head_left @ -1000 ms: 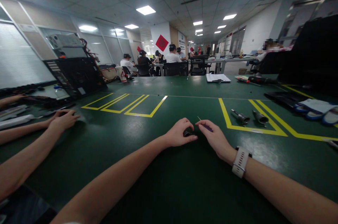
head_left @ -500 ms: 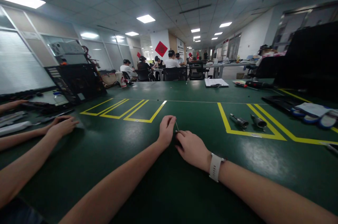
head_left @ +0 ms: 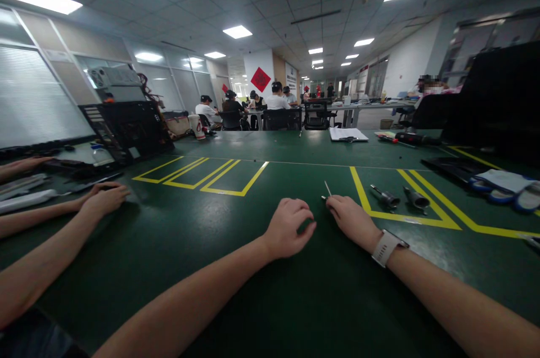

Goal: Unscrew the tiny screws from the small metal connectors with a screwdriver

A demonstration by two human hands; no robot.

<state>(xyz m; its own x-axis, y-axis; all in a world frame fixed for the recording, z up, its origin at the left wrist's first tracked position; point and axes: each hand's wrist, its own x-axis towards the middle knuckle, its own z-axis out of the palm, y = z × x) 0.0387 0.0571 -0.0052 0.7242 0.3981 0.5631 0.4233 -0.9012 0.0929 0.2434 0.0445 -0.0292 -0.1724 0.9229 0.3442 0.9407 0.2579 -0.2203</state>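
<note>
My left hand (head_left: 289, 229) hovers over the green table, its curved fingers and thumb apart around a gap with nothing in it. To its right, my right hand (head_left: 348, 214) has its fingers closed on a thin metal rod (head_left: 328, 188) that sticks up past the fingertips. A small dark end shows beside those fingertips; the rest is hidden in the grip. Two grey metal parts, each with a wide round end and a narrow stem, lie beyond my right hand inside a yellow taped outline: the left part (head_left: 386, 197) and the right part (head_left: 417, 199).
Further yellow tape outlines (head_left: 223, 192) mark the green table (head_left: 202, 279). A co-worker's hand (head_left: 105, 198) rests at the left. A clipboard with paper (head_left: 348, 134) lies at the back; blue-and-white items (head_left: 504, 186) sit at the right. Dark computer hardware (head_left: 130, 130) stands back left.
My hands have come apart. The right hand moved right with the thin metal rod in it; the left let go, opened and moved slightly right and nearer. The view shifted a little.
</note>
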